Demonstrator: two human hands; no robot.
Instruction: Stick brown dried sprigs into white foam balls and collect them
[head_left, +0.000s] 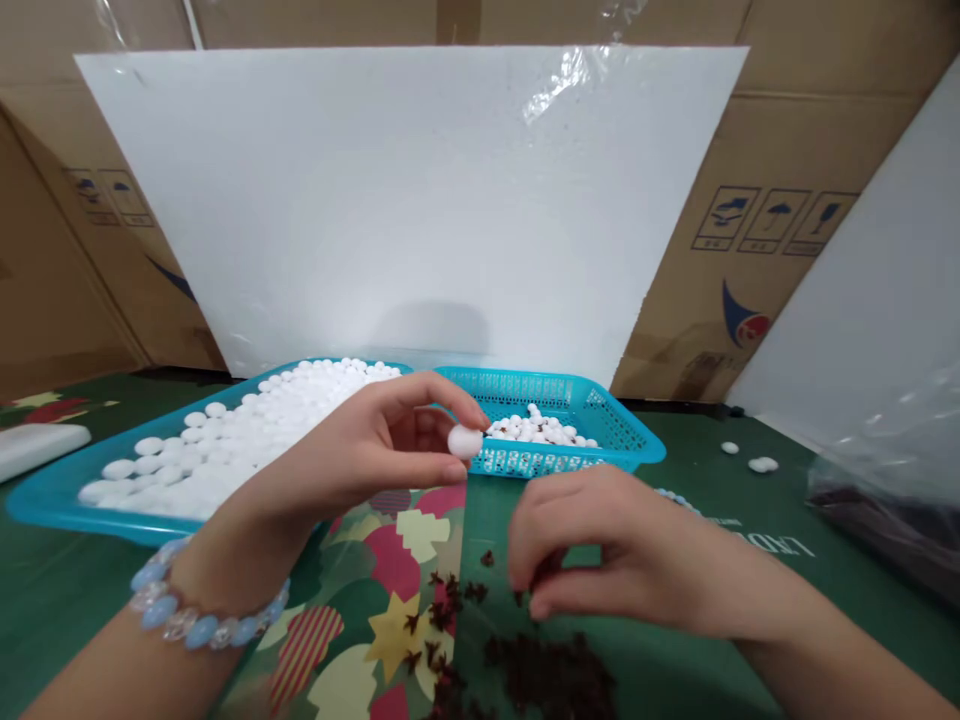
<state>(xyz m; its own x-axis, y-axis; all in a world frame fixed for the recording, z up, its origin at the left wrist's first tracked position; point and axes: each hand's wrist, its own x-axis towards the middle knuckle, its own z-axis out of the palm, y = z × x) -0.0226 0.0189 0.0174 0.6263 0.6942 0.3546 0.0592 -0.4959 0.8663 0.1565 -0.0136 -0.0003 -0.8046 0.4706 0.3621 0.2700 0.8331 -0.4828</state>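
My left hand (pixel 375 440) pinches a small white ball (pixel 465 442) between thumb and fingers, in front of the baskets. A bracelet of blue and clear beads (pixel 202 628) circles that wrist. Over the table, my right hand (pixel 600 540) is closed in a pinch, with a small dark brown piece (pixel 519 598) showing at its fingertips. Just below it lies a pile of dark brown star-shaped pieces (pixel 559 675), with several more scattered (pixel 442 600) to its left. A large blue tray (pixel 45 505) at left is heaped with white balls (pixel 247 430).
Behind my hands stands a blue basket (pixel 630 430) with white balls, some bearing brown bits. Loose white balls (pixel 763 465) and a clear bag of dark pieces (pixel 885 520) lie at right. A white board (pixel 420 200) leans on cardboard boxes (pixel 787 150) at the back.
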